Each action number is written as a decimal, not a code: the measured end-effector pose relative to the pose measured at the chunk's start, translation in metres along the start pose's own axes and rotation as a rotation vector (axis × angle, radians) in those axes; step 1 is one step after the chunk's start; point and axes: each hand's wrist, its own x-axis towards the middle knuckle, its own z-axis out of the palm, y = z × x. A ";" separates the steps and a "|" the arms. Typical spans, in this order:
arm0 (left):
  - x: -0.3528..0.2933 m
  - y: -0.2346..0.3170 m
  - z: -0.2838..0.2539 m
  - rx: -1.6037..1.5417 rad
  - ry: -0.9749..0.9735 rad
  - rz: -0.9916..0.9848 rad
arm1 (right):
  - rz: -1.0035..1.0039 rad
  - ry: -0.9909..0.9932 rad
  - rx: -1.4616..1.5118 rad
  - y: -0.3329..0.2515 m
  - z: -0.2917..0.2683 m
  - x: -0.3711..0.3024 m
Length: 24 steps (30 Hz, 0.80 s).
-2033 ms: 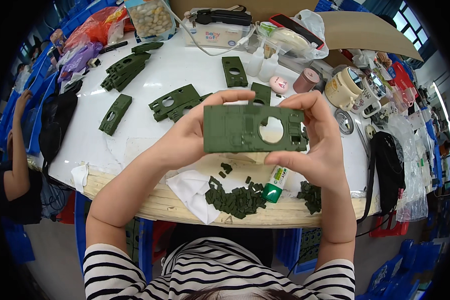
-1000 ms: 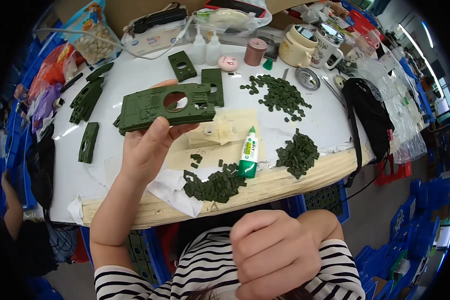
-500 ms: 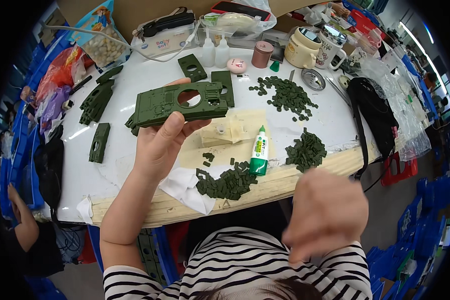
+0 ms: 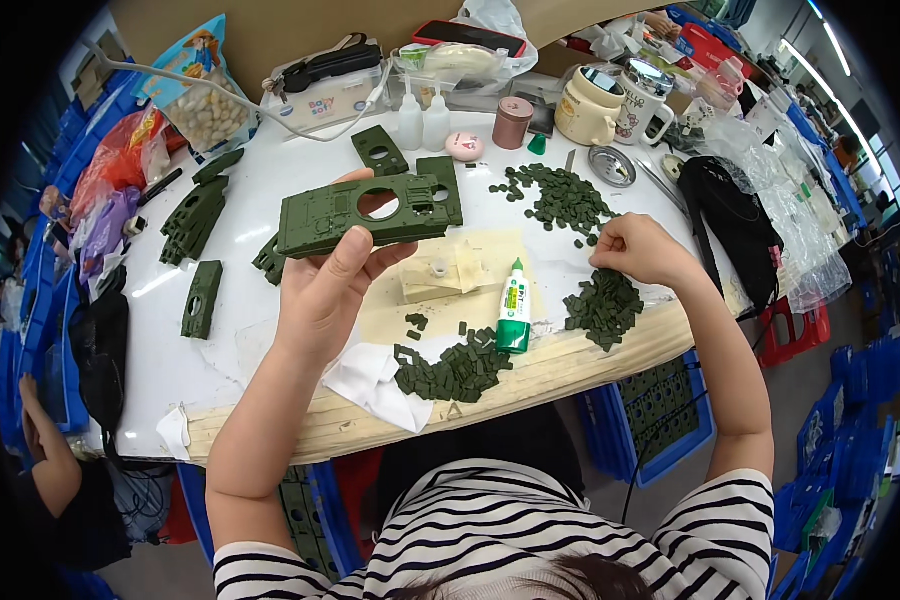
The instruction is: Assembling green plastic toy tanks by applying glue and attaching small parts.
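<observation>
The left hand (image 4: 320, 295) has its grip clamped around a green part (image 4: 315, 218). The right hand (image 4: 645, 248) curls at a pile of small pieces (image 4: 606, 308); whether closed, I cannot tell.

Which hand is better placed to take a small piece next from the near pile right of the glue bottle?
The right hand, most likely: it is at the far edge of that pile, while the left hand, farther away, holds up a green toy body.

One head-worn view looks down across the worktable (image 4: 155, 365).
</observation>
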 end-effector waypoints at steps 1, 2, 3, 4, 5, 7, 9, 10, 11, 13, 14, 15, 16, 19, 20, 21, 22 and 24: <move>-0.001 -0.002 -0.001 -0.006 0.017 0.005 | -0.016 -0.010 0.033 0.004 0.002 0.001; -0.001 -0.002 -0.001 -0.013 0.034 0.010 | -0.032 -0.020 0.065 0.006 0.003 0.001; -0.001 -0.002 -0.002 -0.020 0.021 0.005 | -0.031 0.003 0.069 0.006 0.004 0.000; 0.000 -0.001 -0.003 -0.028 0.008 0.001 | -0.029 0.027 0.072 0.005 0.005 -0.002; 0.001 0.000 -0.003 -0.036 -0.005 -0.004 | -0.027 0.051 0.076 0.004 0.004 -0.003; 0.001 0.000 -0.005 -0.041 -0.022 -0.002 | 0.020 0.033 0.076 0.001 -0.005 -0.007; 0.000 -0.001 -0.006 -0.044 -0.035 -0.003 | 0.047 -0.013 0.046 0.001 -0.011 -0.007; 0.000 -0.001 -0.006 -0.044 -0.039 -0.004 | 0.044 -0.032 0.037 -0.001 -0.010 -0.008; 0.000 -0.001 -0.006 -0.044 -0.042 -0.005 | 0.041 -0.051 0.029 -0.003 -0.007 -0.008; 0.000 -0.002 -0.004 -0.049 -0.036 -0.006 | 0.028 -0.078 0.052 -0.001 -0.004 -0.006; 0.000 -0.002 -0.003 -0.051 -0.033 -0.007 | 0.019 -0.087 0.084 0.002 -0.002 -0.004; 0.000 -0.002 -0.003 -0.047 -0.031 -0.008 | 0.007 -0.099 0.119 0.003 0.001 -0.003; 0.000 -0.002 -0.003 -0.044 -0.030 -0.009 | 0.000 -0.101 0.137 0.003 0.002 -0.002; 0.000 -0.001 -0.004 -0.040 -0.043 -0.011 | -0.071 -0.057 0.193 -0.001 0.003 -0.002; 0.000 -0.001 -0.005 -0.039 -0.049 -0.011 | -0.124 -0.010 0.217 -0.003 0.003 -0.003; 0.000 0.000 -0.005 -0.048 -0.048 -0.019 | -0.184 0.038 0.239 -0.006 0.003 -0.003; 0.000 0.000 -0.005 -0.056 -0.045 -0.026 | -0.171 0.051 0.284 -0.009 0.002 -0.004; 0.001 0.000 -0.003 -0.059 -0.048 -0.038 | -0.145 0.077 0.373 -0.014 0.002 -0.009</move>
